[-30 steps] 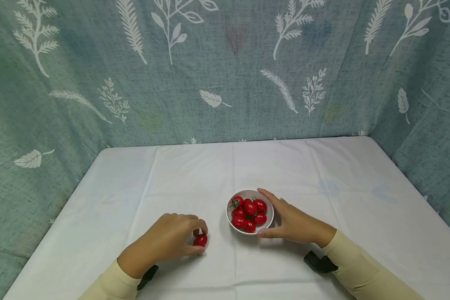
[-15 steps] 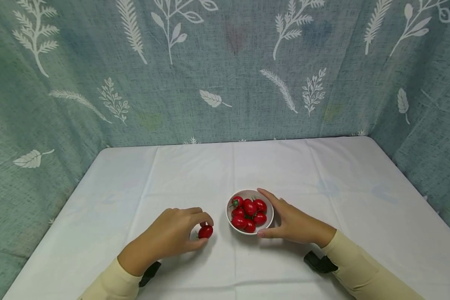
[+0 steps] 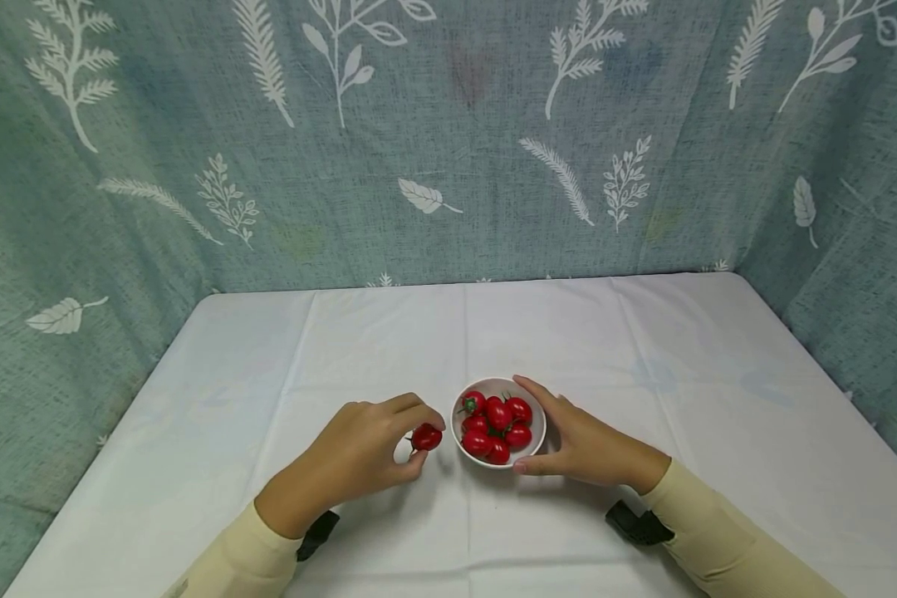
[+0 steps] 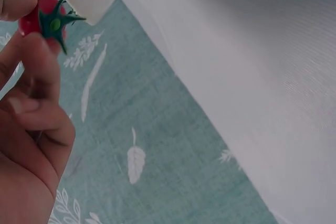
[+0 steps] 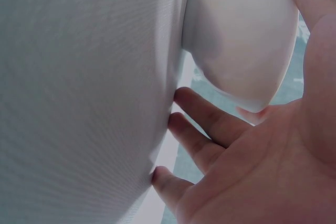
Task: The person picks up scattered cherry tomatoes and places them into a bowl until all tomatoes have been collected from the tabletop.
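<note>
In the head view a red cherry tomato point(image 3: 427, 437) is pinched between thumb and fingers of my left hand point(image 3: 359, 448), just left of the bowl and above the cloth. Its green star-shaped calyx point(image 4: 55, 25) faces the left wrist camera. A white bowl point(image 3: 532, 448) stands on the table with several cherry tomatoes point(image 3: 497, 414) inside. My right hand point(image 3: 586, 440) holds the bowl from the right, thumb at the near side and index finger at the far side. The right wrist view has the bowl's outer wall point(image 5: 244, 35), with the other fingertips resting on the cloth.
A white cloth point(image 3: 374, 340) with creases covers the table. Behind it and at both sides hangs a blue-green curtain point(image 3: 448, 232) with white leaf prints. A dark wrist device point(image 3: 638, 525) sits under the right forearm, another point(image 3: 317, 534) under the left.
My left hand has moved right and away from me, raising the pinched cherry tomato off the cloth towards the bowl. The right hand and bowl have stayed still.
</note>
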Motion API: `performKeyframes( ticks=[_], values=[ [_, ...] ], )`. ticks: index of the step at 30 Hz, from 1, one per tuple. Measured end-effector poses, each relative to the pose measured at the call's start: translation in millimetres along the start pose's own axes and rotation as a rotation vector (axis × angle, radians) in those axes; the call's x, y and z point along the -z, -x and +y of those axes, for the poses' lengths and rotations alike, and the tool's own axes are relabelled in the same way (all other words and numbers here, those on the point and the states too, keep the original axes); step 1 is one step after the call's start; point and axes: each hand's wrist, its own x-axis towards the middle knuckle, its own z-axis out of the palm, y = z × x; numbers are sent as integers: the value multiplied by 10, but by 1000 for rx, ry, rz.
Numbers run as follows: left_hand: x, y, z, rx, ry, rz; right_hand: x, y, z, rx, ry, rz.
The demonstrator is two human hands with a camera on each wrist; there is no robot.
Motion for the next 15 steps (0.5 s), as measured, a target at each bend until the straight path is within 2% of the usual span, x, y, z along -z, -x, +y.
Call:
performKeyframes(
  ticks=[7,15],
  values=[
    [-33,-105,12,-33,-2,60,3,-6,-6,14,2,-3],
    [-97,-226,52,-33,8,34,-3,-9,9,31,0,-4]
  ],
)
